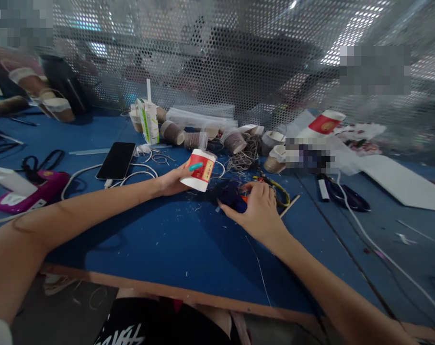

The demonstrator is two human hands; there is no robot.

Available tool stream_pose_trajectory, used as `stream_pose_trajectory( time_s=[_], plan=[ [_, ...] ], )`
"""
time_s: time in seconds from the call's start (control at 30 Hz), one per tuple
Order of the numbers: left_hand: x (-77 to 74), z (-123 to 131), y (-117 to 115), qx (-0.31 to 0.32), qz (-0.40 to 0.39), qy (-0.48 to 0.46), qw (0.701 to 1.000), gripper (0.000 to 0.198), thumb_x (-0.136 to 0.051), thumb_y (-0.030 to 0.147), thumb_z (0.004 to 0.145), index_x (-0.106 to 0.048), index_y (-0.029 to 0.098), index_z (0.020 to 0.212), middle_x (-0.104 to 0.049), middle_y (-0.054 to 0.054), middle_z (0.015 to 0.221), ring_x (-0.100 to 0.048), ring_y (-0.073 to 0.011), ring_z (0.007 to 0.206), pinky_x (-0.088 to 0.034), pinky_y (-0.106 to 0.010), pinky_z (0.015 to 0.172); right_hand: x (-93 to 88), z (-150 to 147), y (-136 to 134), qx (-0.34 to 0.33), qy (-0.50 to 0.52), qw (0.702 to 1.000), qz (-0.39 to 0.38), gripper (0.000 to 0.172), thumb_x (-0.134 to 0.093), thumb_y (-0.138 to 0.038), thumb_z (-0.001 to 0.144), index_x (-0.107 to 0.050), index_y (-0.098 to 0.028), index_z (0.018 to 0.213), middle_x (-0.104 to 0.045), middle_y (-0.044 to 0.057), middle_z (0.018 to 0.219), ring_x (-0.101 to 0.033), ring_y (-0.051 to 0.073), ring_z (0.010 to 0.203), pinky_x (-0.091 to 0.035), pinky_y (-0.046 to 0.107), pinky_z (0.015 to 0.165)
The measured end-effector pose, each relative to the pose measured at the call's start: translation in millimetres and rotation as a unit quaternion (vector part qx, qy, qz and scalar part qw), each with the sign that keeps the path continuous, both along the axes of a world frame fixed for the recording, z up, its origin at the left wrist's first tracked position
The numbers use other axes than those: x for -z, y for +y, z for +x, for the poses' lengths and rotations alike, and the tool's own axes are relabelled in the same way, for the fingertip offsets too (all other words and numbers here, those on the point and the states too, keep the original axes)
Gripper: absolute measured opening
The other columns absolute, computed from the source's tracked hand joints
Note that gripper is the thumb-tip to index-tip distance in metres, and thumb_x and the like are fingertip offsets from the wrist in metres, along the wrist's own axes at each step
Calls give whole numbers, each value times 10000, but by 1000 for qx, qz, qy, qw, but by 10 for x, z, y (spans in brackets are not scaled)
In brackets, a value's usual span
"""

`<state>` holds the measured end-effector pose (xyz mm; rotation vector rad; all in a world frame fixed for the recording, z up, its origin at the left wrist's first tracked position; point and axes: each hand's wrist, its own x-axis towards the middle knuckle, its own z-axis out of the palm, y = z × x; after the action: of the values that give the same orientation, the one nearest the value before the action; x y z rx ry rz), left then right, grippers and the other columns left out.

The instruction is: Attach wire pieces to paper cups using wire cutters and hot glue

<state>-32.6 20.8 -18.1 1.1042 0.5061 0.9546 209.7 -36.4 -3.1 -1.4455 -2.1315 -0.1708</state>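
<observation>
My left hand [174, 181] grips a red and white paper cup [200, 167], tilted on its side just above the table, thumb across its printed face. To the right, my right hand [258, 206] is curled over a dark blue bundle [234, 194], thumb on the near side and fingertips on the far side. Something orange shows within the bundle; its exact kind is hard to make out. Beyond that hand lies a yellow and black cord loop [284, 191], with a thin wooden stick [290, 206] beside it.
Behind my hands stand several thread spools [196, 140], tangled grey cord [248, 153] and a drink carton [149, 122] against a perforated metal screen [246, 62]. A phone [117, 160] on a white cable and a purple device [41, 189] lie left. Dark-handled scissors [350, 196] and a white board [407, 184] lie right.
</observation>
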Motion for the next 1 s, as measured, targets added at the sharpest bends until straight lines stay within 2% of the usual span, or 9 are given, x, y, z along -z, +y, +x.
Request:
stream_pose_trajectory(
  time_s=[0.17, 0.27, 0.37, 0.47, 0.53, 0.63, 0.73, 0.87, 1.0],
  plan=[
    [-30, 32, -51, 1, 3, 11, 1000, 500, -794, 318, 573, -609, 162, 1010, -710, -107, 962, -674, -239, 847, -500, -403, 840, -98, -34, -30, -20, 25, 999, 33, 548, -597, -610, 731, -466, -168, 1027, -513, 164, 1011, -498, 370, 1005, -399, 603, 841],
    [-43, 28, -76, 32, 18, 3, 999, 500, -783, 301, 579, -626, 163, 1033, -718, -113, 980, -680, -257, 884, -496, -424, 854, -197, -67, -62, -106, 54, 991, 63, 447, -605, -454, 787, -437, -208, 1121, -532, 150, 1146, -508, 332, 1099, -382, 562, 927],
    [-56, 24, -105, 80, 37, 3, 996, 468, -783, 296, 577, -650, 162, 1005, -725, -120, 979, -684, -275, 905, -496, -444, 868, -241, -101, -100, -197, 76, 976, 53, 568, -636, -408, 780, -361, -236, 1247, -501, 153, 1293, -482, 319, 1212, -367, 537, 983],
    [-88, 24, -155, 130, 38, 7, 991, 501, -786, 283, 582, -651, 153, 1047, -724, -139, 994, -685, -286, 929, -508, -440, 864, -223, -137, -128, -212, 86, 972, 56, 717, -676, -456, 759, -283, -248, 1321, -466, 168, 1363, -438, 332, 1274, -360, 543, 994],
    [-112, 24, -197, 139, 33, 11, 990, 540, -794, 280, 585, -634, 156, 1086, -722, -136, 998, -687, -277, 928, -524, -418, 842, -197, -158, -136, -213, 89, 970, 74, 754, -683, -478, 757, -258, -255, 1338, -466, 171, 1372, -441, 334, 1276, -362, 547, 990],
    [-139, 25, -252, 112, 53, 40, 992, 585, -819, 261, 563, -609, 161, 1099, -720, -109, 967, -693, -244, 875, -539, -380, 809, -170, -182, -138, -214, 90, 969, 86, 755, -674, -475, 773, -245, -262, 1357, -439, 176, 1403, -427, 330, 1301, -358, 557, 1007],
    [-156, 41, -285, 66, 107, 93, 988, 629, -839, 224, 528, -585, 147, 1099, -708, -96, 966, -684, -227, 857, -537, -382, 826, -172, -196, -151, -229, 75, 968, 76, 769, -645, -436, 809, -192, -280, 1410, -367, 170, 1463, -361, 320, 1358, -340, 561, 1047],
    [-170, 91, -301, -15, 177, 126, 976, 730, -847, 214, 509, -535, 153, 1166, -671, -104, 1090, -652, -244, 970, -509, -414, 913, -194, -201, -193, -231, 41, 969, 76, 796, -625, -336, 830, -147, -310, 1467, -262, 136, 1533, -301, 323, 1389, -312, 563, 1084],
    [-175, 122, -307, -55, 218, 147, 963, 767, -851, 225, 484, -527, 158, 1176, -640, -95, 1131, -620, -246, 1023, -499, -412, 936, -194, -205, -224, -235, 8, 970, 64, 784, -603, -283, 838, -164, -334, 1485, -162, 98, 1572, -260, 347, 1402, -294, 591, 1093]
  ],
)
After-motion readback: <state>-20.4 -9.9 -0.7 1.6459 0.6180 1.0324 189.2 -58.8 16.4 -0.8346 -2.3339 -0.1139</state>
